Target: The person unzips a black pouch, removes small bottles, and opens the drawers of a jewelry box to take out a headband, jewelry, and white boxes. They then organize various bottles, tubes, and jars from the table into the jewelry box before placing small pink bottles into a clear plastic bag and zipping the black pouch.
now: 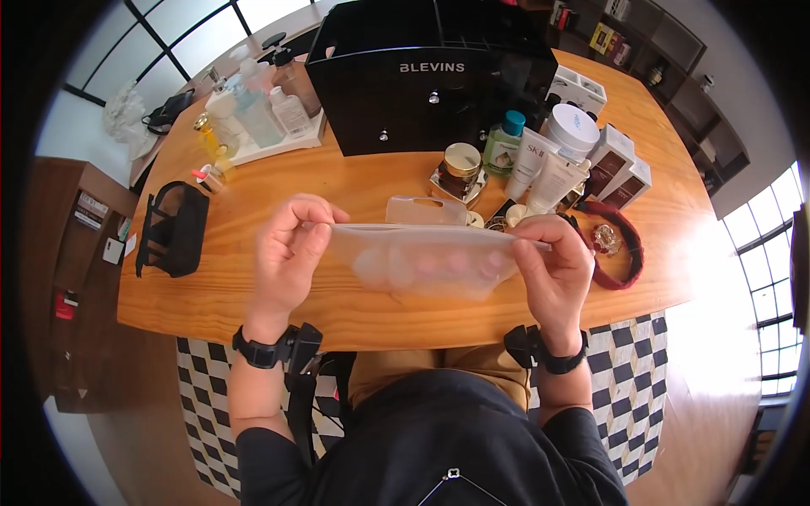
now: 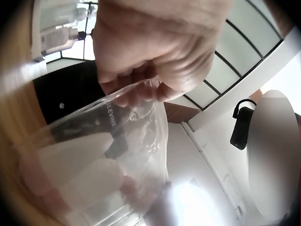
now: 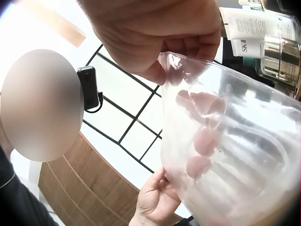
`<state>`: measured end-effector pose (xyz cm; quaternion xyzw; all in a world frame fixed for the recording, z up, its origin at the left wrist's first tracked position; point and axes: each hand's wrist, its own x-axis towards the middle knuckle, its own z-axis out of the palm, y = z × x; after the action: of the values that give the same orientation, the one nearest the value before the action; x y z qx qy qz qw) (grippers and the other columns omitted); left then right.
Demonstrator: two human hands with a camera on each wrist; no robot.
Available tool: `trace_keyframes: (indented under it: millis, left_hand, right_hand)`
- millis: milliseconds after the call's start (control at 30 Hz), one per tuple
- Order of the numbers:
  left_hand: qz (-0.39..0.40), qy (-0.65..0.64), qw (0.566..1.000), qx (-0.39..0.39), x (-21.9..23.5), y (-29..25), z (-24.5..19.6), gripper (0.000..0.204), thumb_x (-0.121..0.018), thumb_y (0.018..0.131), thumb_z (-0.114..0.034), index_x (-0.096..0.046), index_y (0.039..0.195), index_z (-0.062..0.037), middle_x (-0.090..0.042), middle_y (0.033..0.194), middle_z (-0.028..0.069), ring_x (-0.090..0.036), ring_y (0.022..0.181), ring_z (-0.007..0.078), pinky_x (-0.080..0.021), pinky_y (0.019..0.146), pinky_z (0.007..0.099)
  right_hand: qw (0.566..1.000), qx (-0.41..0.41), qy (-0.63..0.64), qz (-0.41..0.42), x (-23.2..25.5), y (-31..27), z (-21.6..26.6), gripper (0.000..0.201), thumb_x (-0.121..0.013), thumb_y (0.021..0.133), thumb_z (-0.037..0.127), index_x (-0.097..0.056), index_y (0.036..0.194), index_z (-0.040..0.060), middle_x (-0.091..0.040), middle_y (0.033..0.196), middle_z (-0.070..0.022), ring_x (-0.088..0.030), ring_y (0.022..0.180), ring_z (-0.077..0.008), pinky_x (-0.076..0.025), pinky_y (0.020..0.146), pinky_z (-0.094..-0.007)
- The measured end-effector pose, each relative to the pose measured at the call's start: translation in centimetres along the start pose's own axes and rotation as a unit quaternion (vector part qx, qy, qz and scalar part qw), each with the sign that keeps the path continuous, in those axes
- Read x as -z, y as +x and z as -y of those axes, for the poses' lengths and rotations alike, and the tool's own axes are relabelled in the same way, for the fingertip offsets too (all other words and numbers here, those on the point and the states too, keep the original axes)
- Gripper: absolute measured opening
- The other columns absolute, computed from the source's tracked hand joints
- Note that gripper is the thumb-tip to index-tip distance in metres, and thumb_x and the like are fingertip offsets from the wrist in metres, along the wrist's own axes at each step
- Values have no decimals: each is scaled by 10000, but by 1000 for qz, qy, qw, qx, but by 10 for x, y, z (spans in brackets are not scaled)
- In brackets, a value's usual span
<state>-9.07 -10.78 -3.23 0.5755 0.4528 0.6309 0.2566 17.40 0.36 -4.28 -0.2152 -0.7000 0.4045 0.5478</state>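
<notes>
A translucent plastic pouch [image 1: 422, 257] is held up above the near part of the table, its top edge stretched between two hands. The left hand [image 1: 291, 253] pinches its left top corner; the right hand [image 1: 553, 266] pinches the right one. Through the cloudy plastic of the pouch [image 3: 235, 141], several pink rounded shapes show in the right wrist view. Pale elongated shapes and pink ones lie inside the pouch [image 2: 89, 165] in the left wrist view. What these contents are, I cannot tell.
Behind the pouch stands a black BLEVINS organizer [image 1: 430, 93]. Bottles fill a white tray [image 1: 274, 145] at back left. A black pouch [image 1: 177, 228] lies left. Jars, tubes and boxes [image 1: 612, 160] stand right, near a red headband [image 1: 633, 253].
</notes>
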Motion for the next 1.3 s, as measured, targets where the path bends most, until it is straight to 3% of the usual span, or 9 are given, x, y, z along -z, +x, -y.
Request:
trace_keyframes:
  millis: [300,433,600,700,1000,1067,1200,1300]
  left_hand:
    - [-75,-51,996,-17,-15,5,7,97,-511,937,-122,-525,956,-28,-535,946,63,-510,904,138,-393,839,270]
    - [-83,-69,991,-73,-12,25,-6,87,-521,930,-113,-518,954,-30,-515,935,57,-497,885,139,-389,839,276]
    - [-78,-61,992,-72,7,54,-20,134,-554,923,-149,-531,991,-37,-500,937,30,-476,907,117,-389,823,239]
    - [-78,-70,992,-65,17,52,-8,122,-542,928,-149,-506,960,-38,-455,922,15,-441,901,132,-368,857,272]
    - [-49,-120,991,-25,32,44,23,93,-563,911,-143,-524,947,-67,-484,913,12,-449,835,100,-387,754,238]
    - [-63,-134,988,-42,35,42,25,91,-563,909,-138,-523,951,-68,-485,914,13,-450,835,102,-389,754,240]
    - [-79,-188,976,-79,43,38,24,105,-574,900,-133,-521,961,-66,-489,924,17,-454,837,105,-392,755,243]
    - [-118,-169,977,-48,46,36,23,97,-579,894,-125,-527,953,-68,-491,925,18,-453,835,103,-385,753,235]
  right_hand:
    - [999,-38,12,-36,-9,8,2,77,-643,796,-18,-586,836,14,-622,809,-52,-569,732,-129,-449,661,-242]
    - [997,22,32,-63,-15,26,15,53,-618,819,-16,-576,839,10,-613,794,-49,-581,652,-111,-450,618,-233]
    - [995,-9,90,-42,-30,58,33,32,-585,867,7,-572,894,-4,-590,721,-13,-582,612,-60,-436,541,-186]
    - [984,-64,164,-7,-37,59,13,39,-583,873,12,-572,906,-5,-595,731,-12,-586,626,-63,-438,541,-188]
    - [981,-90,172,-10,-50,52,-8,95,-612,886,61,-566,934,-7,-603,756,-15,-584,663,-59,-472,594,-189]
    - [979,-98,181,-13,-52,49,-4,101,-615,886,59,-561,939,-8,-605,783,-19,-584,670,-62,-475,601,-190]
    - [972,-29,230,32,-60,37,2,98,-609,885,38,-549,947,-10,-600,881,-42,-590,692,-72,-478,612,-195]
    - [972,-67,220,41,-67,35,3,95,-614,884,49,-555,931,-9,-603,846,-30,-592,695,-69,-479,614,-199]
